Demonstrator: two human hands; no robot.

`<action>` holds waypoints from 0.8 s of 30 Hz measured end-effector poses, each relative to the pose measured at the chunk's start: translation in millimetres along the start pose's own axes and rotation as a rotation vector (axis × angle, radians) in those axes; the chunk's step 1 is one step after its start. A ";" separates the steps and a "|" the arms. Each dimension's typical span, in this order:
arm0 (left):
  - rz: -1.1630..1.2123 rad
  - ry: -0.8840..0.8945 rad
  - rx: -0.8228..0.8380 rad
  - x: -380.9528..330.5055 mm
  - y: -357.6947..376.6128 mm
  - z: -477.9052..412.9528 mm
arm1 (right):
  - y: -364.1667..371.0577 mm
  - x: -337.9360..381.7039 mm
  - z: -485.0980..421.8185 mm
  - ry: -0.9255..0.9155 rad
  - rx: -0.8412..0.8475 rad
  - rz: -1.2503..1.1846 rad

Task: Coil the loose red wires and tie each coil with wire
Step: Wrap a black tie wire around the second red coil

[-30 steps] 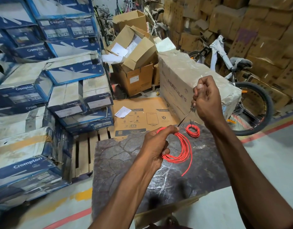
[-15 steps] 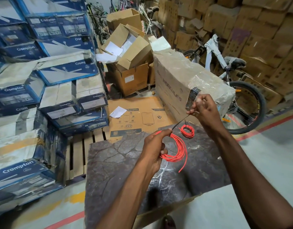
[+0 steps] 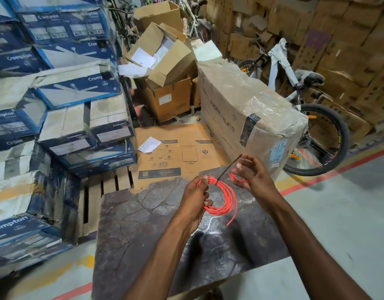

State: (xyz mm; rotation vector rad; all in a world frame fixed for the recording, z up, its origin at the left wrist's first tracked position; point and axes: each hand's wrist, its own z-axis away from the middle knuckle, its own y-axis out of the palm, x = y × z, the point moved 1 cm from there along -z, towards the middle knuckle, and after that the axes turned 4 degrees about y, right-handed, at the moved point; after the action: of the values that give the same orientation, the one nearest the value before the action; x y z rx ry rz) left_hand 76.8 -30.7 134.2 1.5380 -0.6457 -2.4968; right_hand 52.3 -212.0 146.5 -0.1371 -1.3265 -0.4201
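Note:
My left hand (image 3: 195, 198) grips a coil of red wire (image 3: 226, 198) above the dark stone-patterned board (image 3: 143, 224). One loose red end hangs down at the coil's lower right. A thin dark tie wire (image 3: 229, 167) is looped around the top of the coil and sticks up to the right. My right hand (image 3: 255, 176) pinches that tie wire near its upper end. A second, smaller red coil (image 3: 235, 177) lies on the board, mostly hidden behind my right hand.
Blue and white Crompton boxes (image 3: 67, 118) are stacked at the left on a wooden pallet (image 3: 100, 191). A flat brown carton (image 3: 178, 154) and a plastic-wrapped Hercules box (image 3: 240, 109) stand beyond the board. A bicycle (image 3: 312, 126) leans at the right.
My right hand has come down and in from a raised position to just beside the coil, shortening the stretched tie wire. My left hand keeps the coil in the same grip.

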 end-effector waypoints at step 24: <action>-0.215 -0.002 -0.125 77.7 -10.0 -130.8 | -33.6 -97.1 -98.7 -0.125 -0.052 0.480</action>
State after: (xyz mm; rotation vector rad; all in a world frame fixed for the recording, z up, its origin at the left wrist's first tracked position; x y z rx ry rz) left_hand 156.2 -85.0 15.9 1.6375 -0.3319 -2.6336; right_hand 112.1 -254.3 24.4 -0.5205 -1.3537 -0.0377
